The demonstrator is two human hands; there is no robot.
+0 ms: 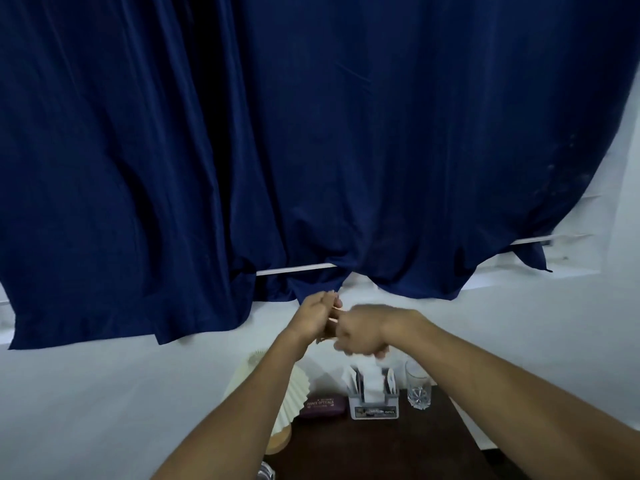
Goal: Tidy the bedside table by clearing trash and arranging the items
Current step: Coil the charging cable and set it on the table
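Both hands are raised together above the back of the dark wooden bedside table [374,445], just under the curtain hem. My left hand [317,317] shows its back, with its fingers pointing up and right. My right hand [360,332] is curled into a fist and touches the left fingers. Thin pale slivers show where the hands meet, too blurred to name. On the table stand a white organiser [374,408] with white paper and sachets in it, a maroon glasses case [322,405] and a cut-glass tumbler [418,384].
A cream pleated lamp shade [273,393] on a wooden base stands at the table's left edge, partly behind my left forearm. A dark blue curtain [311,133] fills the upper view over a white wall. A clear object [266,472] shows at the bottom edge.
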